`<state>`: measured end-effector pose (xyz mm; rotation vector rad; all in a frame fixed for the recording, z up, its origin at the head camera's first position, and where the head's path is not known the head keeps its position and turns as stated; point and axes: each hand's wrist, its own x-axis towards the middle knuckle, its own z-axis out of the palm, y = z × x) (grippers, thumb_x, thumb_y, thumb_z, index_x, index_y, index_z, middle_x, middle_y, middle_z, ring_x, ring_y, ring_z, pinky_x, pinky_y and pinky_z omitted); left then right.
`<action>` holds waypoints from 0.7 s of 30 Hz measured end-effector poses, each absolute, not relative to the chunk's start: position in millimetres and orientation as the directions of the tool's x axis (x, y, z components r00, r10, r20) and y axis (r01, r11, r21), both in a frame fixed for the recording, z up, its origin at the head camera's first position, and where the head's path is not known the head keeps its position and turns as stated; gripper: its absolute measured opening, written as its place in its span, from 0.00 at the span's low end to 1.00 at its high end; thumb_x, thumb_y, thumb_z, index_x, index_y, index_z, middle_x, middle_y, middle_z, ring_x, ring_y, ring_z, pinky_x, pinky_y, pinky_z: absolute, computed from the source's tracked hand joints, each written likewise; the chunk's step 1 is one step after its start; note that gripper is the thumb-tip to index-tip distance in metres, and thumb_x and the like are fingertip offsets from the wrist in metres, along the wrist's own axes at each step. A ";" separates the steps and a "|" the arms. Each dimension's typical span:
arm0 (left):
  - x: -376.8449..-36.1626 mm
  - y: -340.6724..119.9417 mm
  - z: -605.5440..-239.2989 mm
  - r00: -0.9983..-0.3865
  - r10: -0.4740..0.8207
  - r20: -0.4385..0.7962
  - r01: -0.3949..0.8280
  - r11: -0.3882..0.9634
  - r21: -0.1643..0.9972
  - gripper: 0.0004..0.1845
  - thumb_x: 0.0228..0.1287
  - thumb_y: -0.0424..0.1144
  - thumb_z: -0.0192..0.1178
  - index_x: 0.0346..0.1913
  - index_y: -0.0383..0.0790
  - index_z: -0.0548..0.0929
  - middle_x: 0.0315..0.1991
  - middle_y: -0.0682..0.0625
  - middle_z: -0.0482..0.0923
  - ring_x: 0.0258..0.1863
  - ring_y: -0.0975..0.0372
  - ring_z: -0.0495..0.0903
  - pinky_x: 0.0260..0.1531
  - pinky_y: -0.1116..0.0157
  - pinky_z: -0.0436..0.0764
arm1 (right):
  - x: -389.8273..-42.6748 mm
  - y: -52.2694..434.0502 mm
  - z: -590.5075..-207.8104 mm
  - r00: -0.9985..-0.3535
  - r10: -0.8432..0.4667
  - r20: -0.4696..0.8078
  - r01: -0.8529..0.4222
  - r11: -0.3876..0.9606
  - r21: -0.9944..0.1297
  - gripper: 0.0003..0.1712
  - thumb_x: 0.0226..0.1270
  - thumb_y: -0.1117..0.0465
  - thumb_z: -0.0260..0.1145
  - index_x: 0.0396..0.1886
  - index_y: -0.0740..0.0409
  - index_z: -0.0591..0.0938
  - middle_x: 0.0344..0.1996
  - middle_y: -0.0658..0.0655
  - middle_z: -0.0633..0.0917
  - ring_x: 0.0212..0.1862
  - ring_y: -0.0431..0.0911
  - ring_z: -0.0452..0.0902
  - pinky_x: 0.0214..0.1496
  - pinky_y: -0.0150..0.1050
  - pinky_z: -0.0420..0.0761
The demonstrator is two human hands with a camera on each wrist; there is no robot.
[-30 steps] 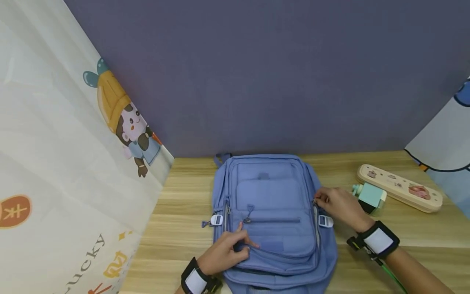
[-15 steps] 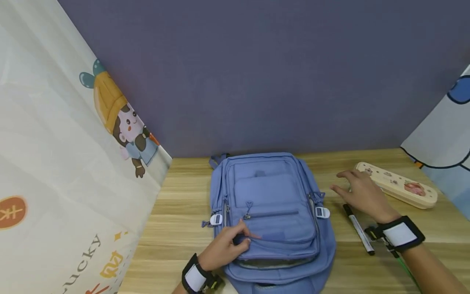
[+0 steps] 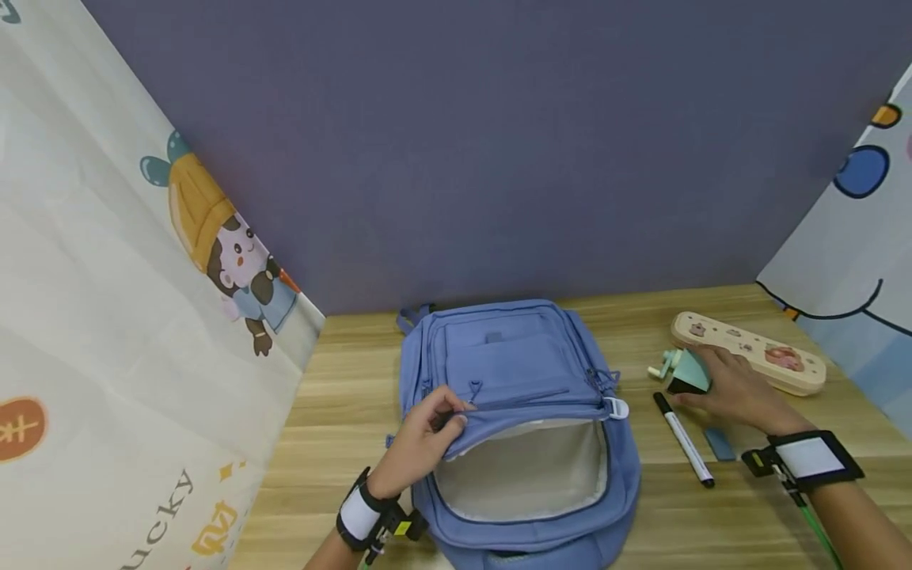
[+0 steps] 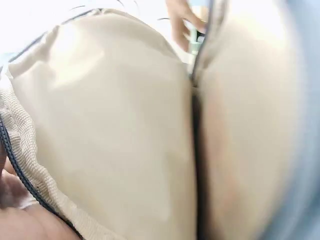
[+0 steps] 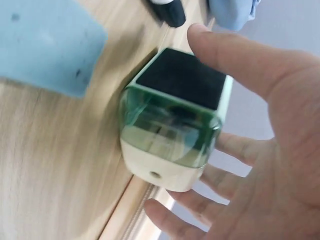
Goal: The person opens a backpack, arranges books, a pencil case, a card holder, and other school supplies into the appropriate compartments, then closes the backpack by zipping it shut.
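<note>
A blue backpack point(image 3: 513, 364) lies flat on the wooden table point(image 3: 342, 412), its main compartment open and showing cream lining point(image 3: 523, 471). My left hand point(image 3: 431, 427) grips the edge of the front flap and holds it lifted; the left wrist view is filled by the lining point(image 4: 110, 125) and the zipper point(image 4: 22, 172). My right hand point(image 3: 723, 384) reaches round a mint green pencil sharpener point(image 3: 682, 370) to the right of the bag. In the right wrist view the sharpener point(image 5: 172, 115) stands between my thumb point(image 5: 240, 55) and spread fingers point(image 5: 175, 220), which look loose.
A black and white pen point(image 3: 684, 439) and a small blue eraser point(image 3: 720, 443) lie between the bag and my right wrist. A beige pencil case point(image 3: 755, 362) lies behind the sharpener. Printed curtains point(image 3: 107, 332) close in the left and right sides, with a purple wall behind.
The right hand left the bag's right-side zipper and moved right to the sharpener. The left hand has pulled the front flap up, so the compartment now gapes open.
</note>
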<state>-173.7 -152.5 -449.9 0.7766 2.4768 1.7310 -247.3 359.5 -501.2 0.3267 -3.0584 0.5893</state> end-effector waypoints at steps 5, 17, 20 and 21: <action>-188.4 -146.9 -428.0 -0.882 0.371 0.290 0.401 0.269 0.876 0.03 0.79 0.29 0.56 0.48 0.39 0.77 0.47 0.42 0.87 0.31 0.68 0.74 0.34 0.70 0.73 | -255.3 366.2 -509.4 -0.977 -0.207 0.040 -0.206 0.896 -0.394 0.64 0.61 0.42 0.81 0.79 0.77 0.58 0.67 0.87 0.67 0.62 0.82 0.68 0.53 0.74 0.75; -213.5 -136.7 -398.8 -0.900 0.281 0.332 0.391 0.190 0.900 0.03 0.80 0.29 0.53 0.48 0.35 0.77 0.36 0.46 0.79 0.30 0.65 0.71 0.36 0.69 0.71 | -259.4 365.7 -534.9 -0.963 -0.233 0.138 -0.269 0.885 -0.381 0.60 0.57 0.47 0.84 0.82 0.59 0.61 0.67 0.86 0.69 0.62 0.82 0.70 0.53 0.78 0.75; -213.8 -136.6 -397.3 -0.903 0.274 0.330 0.386 0.183 0.904 0.03 0.80 0.28 0.53 0.48 0.33 0.76 0.39 0.43 0.81 0.30 0.65 0.72 0.36 0.69 0.72 | -260.7 363.4 -535.0 -0.955 -0.233 0.183 -0.288 0.877 -0.385 0.57 0.55 0.49 0.86 0.78 0.60 0.66 0.65 0.85 0.71 0.60 0.81 0.72 0.50 0.77 0.77; -213.7 -136.6 -397.0 -0.905 0.271 0.329 0.384 0.184 0.905 0.03 0.80 0.28 0.53 0.48 0.33 0.76 0.40 0.42 0.81 0.30 0.65 0.72 0.36 0.69 0.72 | -260.8 362.5 -534.4 -0.954 -0.230 0.193 -0.289 0.875 -0.389 0.56 0.54 0.49 0.86 0.77 0.60 0.67 0.65 0.85 0.71 0.59 0.80 0.73 0.49 0.76 0.77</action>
